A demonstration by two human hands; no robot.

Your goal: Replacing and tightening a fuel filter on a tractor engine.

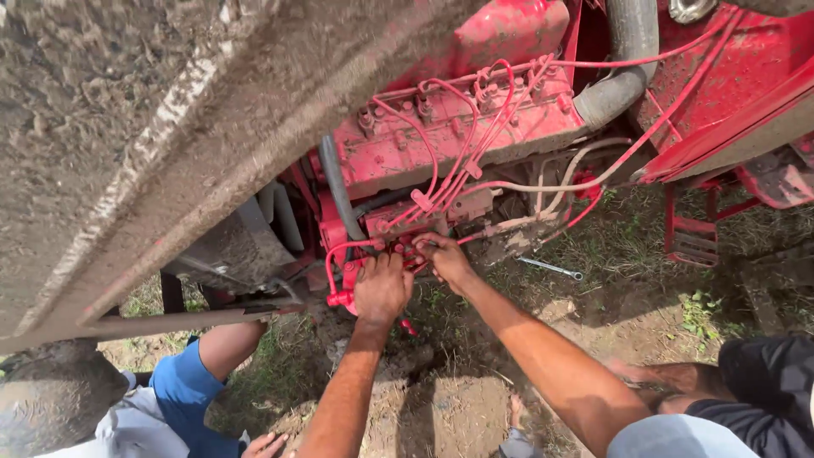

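Over muddy ground and grass, our left hand (382, 287) and right hand (445, 259) both grip the red injection pump (398, 233) low on the tractor engine (458, 136); a wrench (551, 269) lies nearby.

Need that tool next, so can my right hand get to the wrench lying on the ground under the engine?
Probably yes. The wrench lies in the open on the grass, just beside the right hand, which rests on the red pump; nothing lies between them.
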